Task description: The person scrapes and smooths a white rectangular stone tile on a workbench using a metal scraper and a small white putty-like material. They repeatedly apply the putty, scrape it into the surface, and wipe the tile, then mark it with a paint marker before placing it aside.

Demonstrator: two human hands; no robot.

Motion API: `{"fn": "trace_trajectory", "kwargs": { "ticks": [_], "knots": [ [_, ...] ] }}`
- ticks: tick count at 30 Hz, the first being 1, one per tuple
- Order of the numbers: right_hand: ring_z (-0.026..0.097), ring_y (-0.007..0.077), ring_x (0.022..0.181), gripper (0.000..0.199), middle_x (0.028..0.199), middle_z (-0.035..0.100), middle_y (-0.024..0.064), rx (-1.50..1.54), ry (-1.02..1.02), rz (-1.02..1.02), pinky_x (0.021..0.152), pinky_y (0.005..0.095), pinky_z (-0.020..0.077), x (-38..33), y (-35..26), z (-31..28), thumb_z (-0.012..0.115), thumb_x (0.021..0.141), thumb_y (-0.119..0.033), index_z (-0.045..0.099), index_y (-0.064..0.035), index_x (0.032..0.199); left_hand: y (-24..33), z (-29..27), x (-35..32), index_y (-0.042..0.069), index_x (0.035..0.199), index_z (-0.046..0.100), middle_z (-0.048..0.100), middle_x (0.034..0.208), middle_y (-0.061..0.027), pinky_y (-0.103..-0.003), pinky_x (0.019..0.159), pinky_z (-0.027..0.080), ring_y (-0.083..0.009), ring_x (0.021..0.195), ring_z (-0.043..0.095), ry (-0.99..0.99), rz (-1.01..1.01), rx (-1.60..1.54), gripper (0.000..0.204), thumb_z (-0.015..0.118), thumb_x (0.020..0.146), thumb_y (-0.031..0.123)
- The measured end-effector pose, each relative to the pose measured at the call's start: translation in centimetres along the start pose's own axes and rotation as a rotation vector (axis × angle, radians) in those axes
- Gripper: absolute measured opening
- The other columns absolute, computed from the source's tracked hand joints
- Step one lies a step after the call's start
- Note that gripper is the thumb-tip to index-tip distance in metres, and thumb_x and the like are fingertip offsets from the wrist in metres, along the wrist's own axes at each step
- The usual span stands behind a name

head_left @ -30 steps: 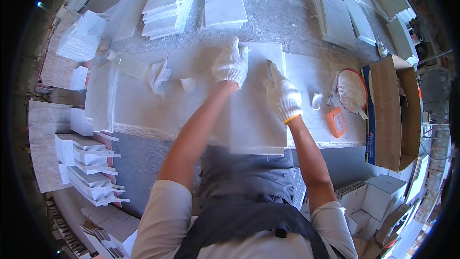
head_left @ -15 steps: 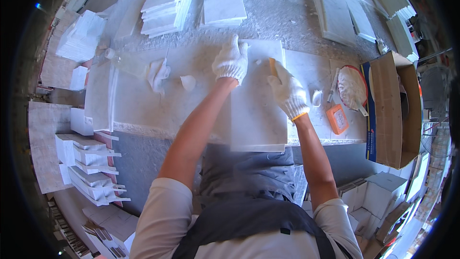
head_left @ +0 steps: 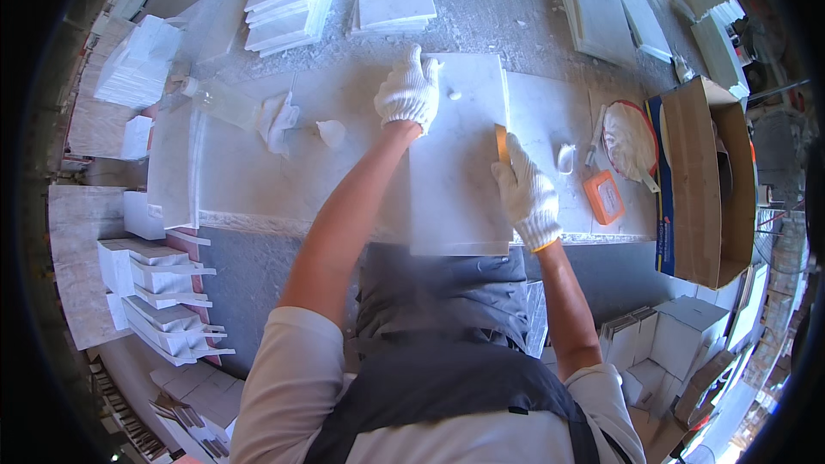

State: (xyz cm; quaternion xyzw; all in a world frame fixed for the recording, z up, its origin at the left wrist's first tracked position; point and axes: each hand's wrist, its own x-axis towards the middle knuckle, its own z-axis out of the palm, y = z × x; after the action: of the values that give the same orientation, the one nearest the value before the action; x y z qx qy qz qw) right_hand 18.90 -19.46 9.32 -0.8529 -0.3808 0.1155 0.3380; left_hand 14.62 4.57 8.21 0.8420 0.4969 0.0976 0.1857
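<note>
A pale marble tile (head_left: 455, 198) lies in front of me, its near end at the bench edge; a second tile edge shows beneath it. My left hand (head_left: 407, 90), in a white knitted glove, grips its far left edge, the fingertips partly hidden. At the tile's right edge, my gloved right hand (head_left: 528, 198) is closed around a thin orange-yellow strip-like tool (head_left: 501, 143), whose exact kind I cannot make out. A small white lump (head_left: 455, 95) sits on the tile's far part.
To the right are an orange box (head_left: 604, 198), a red-rimmed round container (head_left: 632, 142) with pale paste, and an open cardboard box (head_left: 692, 189). Left lie a crumpled white cloth (head_left: 277, 123) and a clear bottle (head_left: 222, 105). Tile stacks (head_left: 292, 0) stand at the back.
My right hand has drawn the orange tool nearer to me and slightly right, along the tile's right edge. The left hand keeps its place on the tile; the whole view has shifted slightly.
</note>
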Motion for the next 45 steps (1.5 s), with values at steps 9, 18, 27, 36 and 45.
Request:
{"fn": "trace_trajectory", "kwargs": {
  "ticks": [9,18,27,36,45],
  "knots": [
    [0.071,0.0416,0.105,0.059,0.123,0.072,0.0231,-0.178,-0.056,-0.07,0.092,0.0484,0.056,3.1,-1.2,2.5,0.06,0.099,-0.025,0.048,-0.0118,0.155,0.3,-0.5,-0.1,0.024,0.156,0.045,0.058,0.148,-0.016,-0.057,0.103,0.05,-0.0446,0.126,0.063,-0.053,-0.026,0.001,0.064,0.034,0.106,0.062],
    [0.072,0.0408,0.103,0.052,0.12,0.073,0.0186,-0.116,-0.112,-0.024,0.09,0.0471,0.0565,2.8,-0.3,3.5,0.06,0.1,-0.025,0.053,-0.013,0.15,0.4,-0.5,0.2,0.026,0.157,0.044,0.057,0.15,-0.017,-0.057,0.105,0.048,-0.0443,0.127,0.062,-0.104,-0.054,-0.009,0.063,0.035,0.105,0.062],
    [0.071,0.0411,0.108,0.052,0.122,0.072,0.0234,0.197,-0.001,-0.123,0.094,0.0432,0.0563,-2.2,-0.4,-0.6,0.062,0.099,-0.024,0.055,-0.007,0.147,0.1,-0.3,-0.1,0.022,0.152,0.048,0.064,0.139,-0.0185,-0.055,0.097,0.054,-0.042,0.117,0.069,0.01,0.016,-0.015,0.056,0.04,0.106,0.054],
    [0.073,0.0403,0.104,0.058,0.125,0.071,0.0219,-0.036,-0.076,-0.089,0.088,0.0464,0.0587,-2.6,-2.7,1.8,0.063,0.097,-0.023,0.052,-0.0091,0.152,0.7,-1.3,-0.2,0.026,0.159,0.04,0.058,0.148,-0.0167,-0.056,0.106,0.049,-0.0438,0.127,0.063,-0.124,-0.056,0.018,0.064,0.031,0.106,0.062],
    [0.074,0.0415,0.09,0.057,0.107,0.074,0.0229,-0.151,-0.119,-0.042,0.077,0.0498,0.0585,-4.5,-1.6,2.1,0.061,0.099,-0.024,0.05,-0.0121,0.154,0.5,-0.9,0.0,0.027,0.159,0.04,0.055,0.153,-0.0161,-0.056,0.108,0.047,-0.0432,0.132,0.06,-0.138,-0.047,-0.005,0.062,0.032,0.107,0.06]
  ]
}}
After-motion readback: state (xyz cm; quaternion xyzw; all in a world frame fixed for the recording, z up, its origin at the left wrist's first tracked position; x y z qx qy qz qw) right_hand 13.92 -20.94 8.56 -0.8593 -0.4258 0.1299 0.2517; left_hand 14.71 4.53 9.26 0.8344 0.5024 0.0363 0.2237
